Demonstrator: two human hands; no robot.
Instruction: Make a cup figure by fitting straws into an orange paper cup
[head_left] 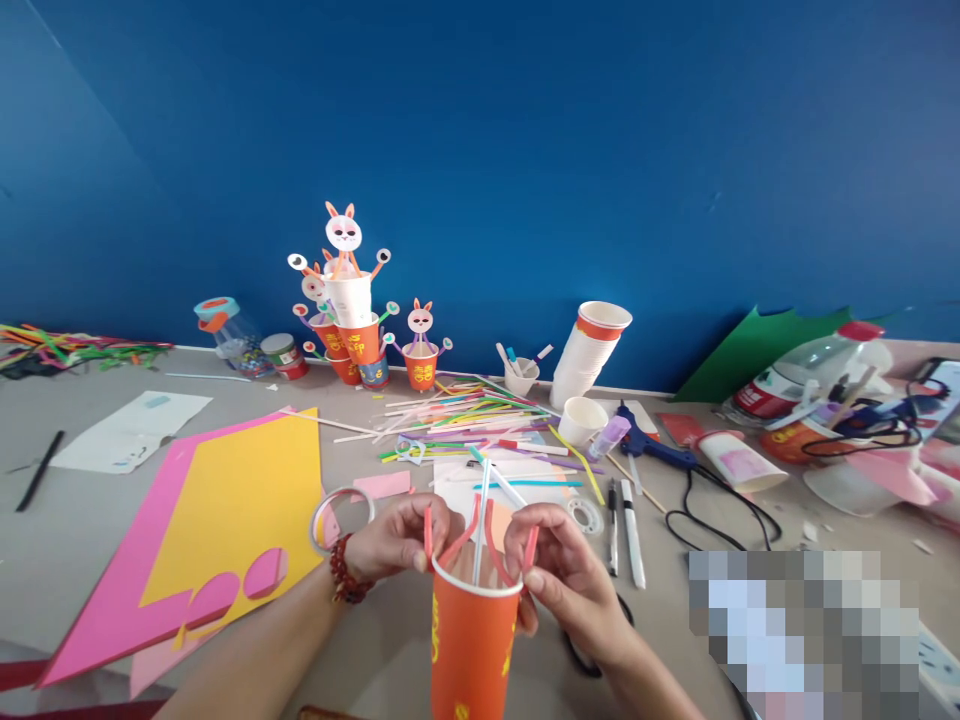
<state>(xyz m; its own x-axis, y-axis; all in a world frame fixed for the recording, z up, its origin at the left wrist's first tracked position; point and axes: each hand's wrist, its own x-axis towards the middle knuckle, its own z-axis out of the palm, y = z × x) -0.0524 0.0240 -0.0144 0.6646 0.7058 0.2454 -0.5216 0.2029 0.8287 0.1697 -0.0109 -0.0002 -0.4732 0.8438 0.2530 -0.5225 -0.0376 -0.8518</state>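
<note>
- Subject: an orange cup (472,645), upright at the near middle of the counter (367,665), its mouth facing us. The base runs out of view, so we cannot tell whether it rests on the surface.
- Left hand (401,540): at the left of the rim, thumb and fingers drawn together on the left red strip (428,532).
- Right hand (564,570): at the right of the rim, pinching the right red strip (532,547), with some fingers behind the cup wall. The two hands are apart, the cup between them.
- Both strips bend at the rim; their inner lengths lean towards a white stick (480,530) standing in the mouth.
- Technique, our judgement: press each bend right at the rim and keep both outer ends at one height, so the sides match.
- We would pinch lightly, since a paper wall probably creases under hard squeezing, and steady the cup with the rear fingers.
- Useful check: keep the stick upright while shaping the strips, as a knock could tilt it.
- Surroundings: loose straws (465,410) lie beyond the hands; a glue gun (652,442) is to the far right; a small rabbit-faced cup (422,370) stands far left, near the wall.
</note>
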